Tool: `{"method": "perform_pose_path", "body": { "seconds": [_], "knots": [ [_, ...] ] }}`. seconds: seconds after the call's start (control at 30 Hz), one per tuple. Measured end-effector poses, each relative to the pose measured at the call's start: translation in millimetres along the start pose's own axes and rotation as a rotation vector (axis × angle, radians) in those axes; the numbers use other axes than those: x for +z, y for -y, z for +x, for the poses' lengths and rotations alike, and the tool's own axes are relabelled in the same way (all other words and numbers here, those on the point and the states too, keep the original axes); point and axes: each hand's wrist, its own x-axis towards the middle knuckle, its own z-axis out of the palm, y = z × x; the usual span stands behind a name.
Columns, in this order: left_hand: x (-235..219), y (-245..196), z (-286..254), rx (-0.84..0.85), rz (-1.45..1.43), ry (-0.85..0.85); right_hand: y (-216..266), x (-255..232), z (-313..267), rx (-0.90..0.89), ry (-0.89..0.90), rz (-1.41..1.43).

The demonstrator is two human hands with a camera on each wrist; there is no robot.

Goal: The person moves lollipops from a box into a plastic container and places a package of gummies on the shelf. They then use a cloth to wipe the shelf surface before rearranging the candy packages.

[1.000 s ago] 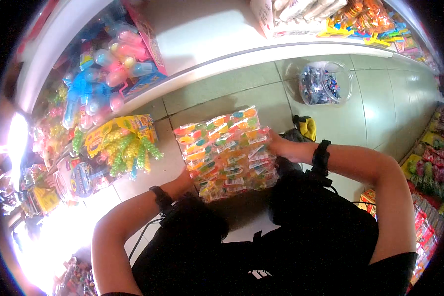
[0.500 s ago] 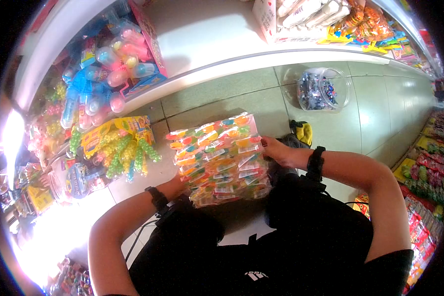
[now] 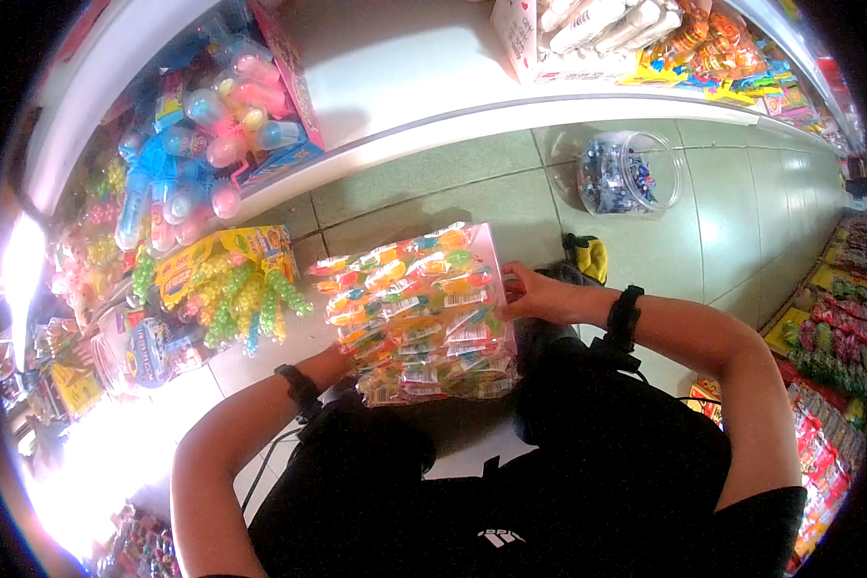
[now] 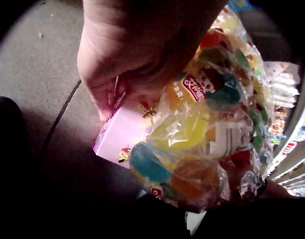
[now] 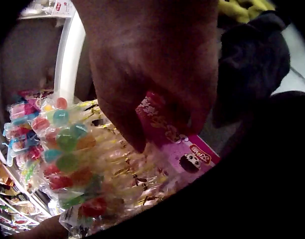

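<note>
A pink display box packed with clear-wrapped, multicoloured candies is held between both hands, above the lap. My right hand grips the box's right wall, thumb on the candy side in the right wrist view. On the opposite side my left hand holds the box, its fingers curled round the pink edge. In the head view the candies mostly hide that hand. Wrapped pieces in yellow, blue, orange and red bulge out of the box in the left wrist view.
A white shelf runs across the front, with a box of baby-bottle-shaped toys on it. A clear jar of small items stands on the tiled floor. At left sits a yellow box with beaded strands; racks of packets line the right.
The candy box has shifted left and turned, so that its pink right wall now shows. Both hands have moved left a little with it, still holding on.
</note>
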Motion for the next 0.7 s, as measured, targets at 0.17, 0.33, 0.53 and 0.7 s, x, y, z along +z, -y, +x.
{"method": "perform_pose_path", "body": {
  "seconds": [0.17, 0.33, 0.53, 0.7],
  "knots": [
    [5, 1, 1, -0.002, -0.006, 0.016, 2, 3, -2, -0.102, 0.032, -0.102],
    [11, 5, 5, 0.001, -0.011, 0.035, 13, 10, -8, -0.102, -0.025, -0.202],
    [16, 6, 5, 0.010, -0.005, 0.046, 29, 0, -22, -0.133, 0.051, -0.194],
    [23, 6, 7, 0.036, -0.006, 0.030, 42, -7, -34, -0.263, 0.056, -0.176]
  ]
}}
